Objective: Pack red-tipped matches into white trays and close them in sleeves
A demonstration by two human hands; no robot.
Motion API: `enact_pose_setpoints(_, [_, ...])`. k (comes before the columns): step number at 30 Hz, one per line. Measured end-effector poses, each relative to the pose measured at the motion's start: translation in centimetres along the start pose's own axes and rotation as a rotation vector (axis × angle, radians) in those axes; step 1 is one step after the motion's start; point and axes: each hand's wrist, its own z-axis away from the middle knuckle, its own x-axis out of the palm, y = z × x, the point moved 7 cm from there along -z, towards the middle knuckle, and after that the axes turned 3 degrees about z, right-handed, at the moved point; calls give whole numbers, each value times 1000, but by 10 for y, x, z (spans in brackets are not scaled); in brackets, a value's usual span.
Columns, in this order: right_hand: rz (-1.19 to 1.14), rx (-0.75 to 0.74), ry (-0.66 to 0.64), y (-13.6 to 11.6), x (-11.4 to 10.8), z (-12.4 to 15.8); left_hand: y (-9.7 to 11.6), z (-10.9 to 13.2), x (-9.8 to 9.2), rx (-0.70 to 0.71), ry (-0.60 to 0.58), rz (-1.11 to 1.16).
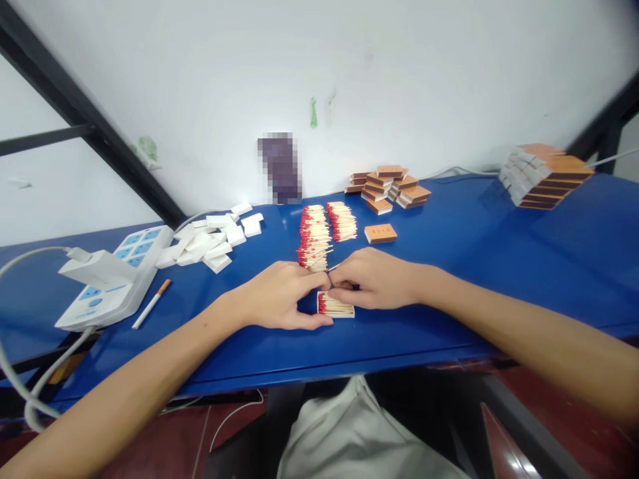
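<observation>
A small white matchbox tray (335, 315) lies near the front of the blue table, filled with red-tipped matches (335, 304). My left hand (279, 293) grips it at its left end, thumb at the near side and index finger at the far side. Over the tray's far edge, my right hand (374, 276) has its fingers closed in a pinch; a match stick shows at the fingertips, mostly hidden. Just beyond both hands are two heaps of loose matches, a larger heap (314, 233) and a smaller heap (342, 221), heads pointing left.
One orange matchbox (380, 233) lies right of the heaps. Behind it stand stacked matchboxes (384, 186), with a wrapped bundle (544, 176) farther right. White empty trays (202, 243) are piled at left, near a cigarette (152, 304) and a power strip (120, 286). A blurred-out dark object (282, 167) leans on the wall.
</observation>
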Motion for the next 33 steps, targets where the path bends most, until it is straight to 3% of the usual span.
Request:
enact_pose_setpoints(8, [13, 9, 0, -1, -1, 0, -2, 1, 1, 4, 5, 7])
enact_pose_setpoints(14, [18, 56, 83, 8, -14, 1, -7, 3, -5, -8, -15, -28])
enact_pose_setpoints(20, [89, 221, 133, 27, -20, 2, -34, 12, -22, -136, 91, -98])
enact_pose_setpoints(24, [150, 314, 101, 37, -17, 4, -47, 14, -18, -161, 73, -79])
enact_pose_setpoints(33, [63, 161, 22, 18, -11, -1, -41, 11, -13, -120, 74, -76])
